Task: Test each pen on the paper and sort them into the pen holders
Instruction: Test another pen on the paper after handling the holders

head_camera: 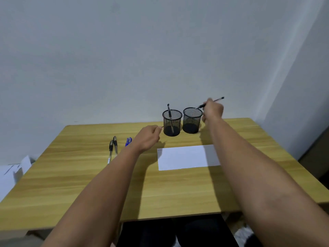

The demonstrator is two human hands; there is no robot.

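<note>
Two black mesh pen holders stand at the table's far side. The left holder [172, 123] has one black pen [169, 111] upright in it. The right holder [192, 120] looks empty. My right hand [212, 109] grips a black pen [218, 99] tilted over the right holder, its tip at the rim. My left hand [148, 138] hovers just left of the left holder, fingers closed, with a thin dark tip poking out of them. White paper [187, 157] lies in front of the holders. Two black pens [113, 148] and blue pens [128, 141] lie to the left.
The wooden table [178, 193] ends at a grey wall behind the holders. White papers [10, 175] sit beyond the table's left edge. My legs show under the near edge. A dark object stands at the far right.
</note>
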